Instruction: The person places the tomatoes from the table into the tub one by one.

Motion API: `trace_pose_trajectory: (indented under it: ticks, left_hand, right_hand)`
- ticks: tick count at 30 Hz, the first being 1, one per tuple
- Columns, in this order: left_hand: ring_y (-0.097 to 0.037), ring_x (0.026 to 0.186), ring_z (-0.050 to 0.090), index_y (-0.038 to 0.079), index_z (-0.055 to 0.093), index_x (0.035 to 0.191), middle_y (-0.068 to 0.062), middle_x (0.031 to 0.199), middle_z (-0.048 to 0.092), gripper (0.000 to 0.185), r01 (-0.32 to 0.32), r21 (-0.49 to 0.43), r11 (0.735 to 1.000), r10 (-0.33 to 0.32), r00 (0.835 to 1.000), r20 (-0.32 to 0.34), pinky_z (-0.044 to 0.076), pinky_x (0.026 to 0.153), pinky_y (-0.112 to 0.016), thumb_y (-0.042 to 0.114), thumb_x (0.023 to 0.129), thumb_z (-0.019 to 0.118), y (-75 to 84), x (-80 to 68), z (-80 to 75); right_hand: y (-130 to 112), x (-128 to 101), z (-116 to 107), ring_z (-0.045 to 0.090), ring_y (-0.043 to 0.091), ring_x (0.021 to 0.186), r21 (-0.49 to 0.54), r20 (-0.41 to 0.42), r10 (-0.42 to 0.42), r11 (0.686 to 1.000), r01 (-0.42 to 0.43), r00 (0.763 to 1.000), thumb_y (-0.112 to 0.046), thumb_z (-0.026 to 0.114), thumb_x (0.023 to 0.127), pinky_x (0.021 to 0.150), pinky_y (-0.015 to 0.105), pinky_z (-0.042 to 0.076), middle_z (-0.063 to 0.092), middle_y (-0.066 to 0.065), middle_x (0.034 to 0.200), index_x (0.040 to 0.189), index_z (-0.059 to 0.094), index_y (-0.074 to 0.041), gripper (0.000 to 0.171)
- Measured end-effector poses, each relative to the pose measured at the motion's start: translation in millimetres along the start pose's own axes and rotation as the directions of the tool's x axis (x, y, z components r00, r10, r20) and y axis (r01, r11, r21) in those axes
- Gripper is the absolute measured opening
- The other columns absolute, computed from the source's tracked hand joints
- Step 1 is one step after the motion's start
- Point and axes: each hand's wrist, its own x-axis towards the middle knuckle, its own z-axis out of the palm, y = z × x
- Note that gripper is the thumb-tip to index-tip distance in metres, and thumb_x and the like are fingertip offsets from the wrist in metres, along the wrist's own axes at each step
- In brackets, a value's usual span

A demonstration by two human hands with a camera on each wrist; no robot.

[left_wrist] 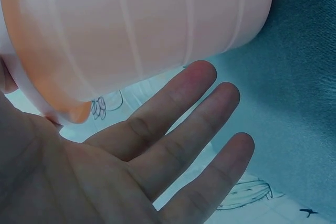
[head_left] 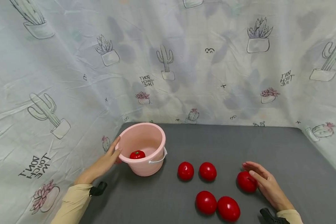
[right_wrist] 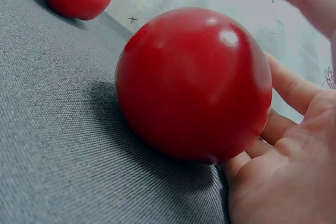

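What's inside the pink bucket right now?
One red tomato with a green stem lies in the pink bucket. The near wall hides part of the floor, so anything else there is unseen.

in the left wrist view we see only part of the bucket (left_wrist: 136,24); its rim and base run off the frame. our left hand (left_wrist: 105,166) is cut at the bottom edge. in the right wrist view the tomato (right_wrist: 194,85) hides most fingers of our right hand (right_wrist: 283,177). from the head, the bucket wall hides part of the tomato inside (head_left: 137,154).
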Motion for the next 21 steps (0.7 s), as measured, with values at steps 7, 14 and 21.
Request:
trace_pose_trajectory:
  ticks: [7, 14, 21]
  left_hand:
    - [-0.031, 0.114, 0.066, 0.040, -0.011, 0.161, -0.016, 0.117, 0.070, 0.069, -0.003, 0.003, 1.000, 0.003, 1.000, -0.008, 0.045, 0.102, -0.063, 0.054, 0.108, 0.031, -0.8, -0.5, 1.4]
    - [-0.028, 0.115, 0.067, 0.041, -0.008, 0.162, -0.013, 0.121, 0.070, 0.069, -0.009, -0.026, 1.000, 0.009, 1.000, -0.013, 0.043, 0.106, -0.062, 0.054, 0.108, 0.032, -0.1, 1.7, 2.7]
    - [-0.029, 0.115, 0.065, 0.040, -0.008, 0.162, -0.017, 0.132, 0.063, 0.068, -0.014, -0.040, 0.999, 0.013, 1.000, -0.024, 0.045, 0.105, -0.061, 0.052, 0.108, 0.032, -1.0, 2.5, 3.0]
  right_hand:
    - [-0.5, 0.9, 0.7, 0.056, -0.008, 0.121, -0.091, 0.010, 0.011, 0.996, -0.010, 1.000, -0.011, 0.041, 0.109, 0.093, 0.011, 0.047, 0.062, -0.017, 0.134, 0.151, 0.036, 0.001, 0.044]
    - [-0.3, 0.3, -0.5, 0.056, -0.010, 0.118, -0.202, 0.000, 0.023, 0.979, -0.022, 1.000, -0.009, 0.045, 0.107, 0.090, 0.013, 0.048, 0.062, -0.020, 0.130, 0.149, 0.038, 0.003, 0.044]
    - [-6.4, 2.4, 0.9, 0.045, -0.019, 0.115, -0.363, -0.052, 0.157, 0.917, -0.165, 0.986, -0.025, 0.059, 0.103, 0.087, 0.017, 0.051, 0.054, -0.026, 0.131, 0.151, 0.042, -0.007, 0.054]
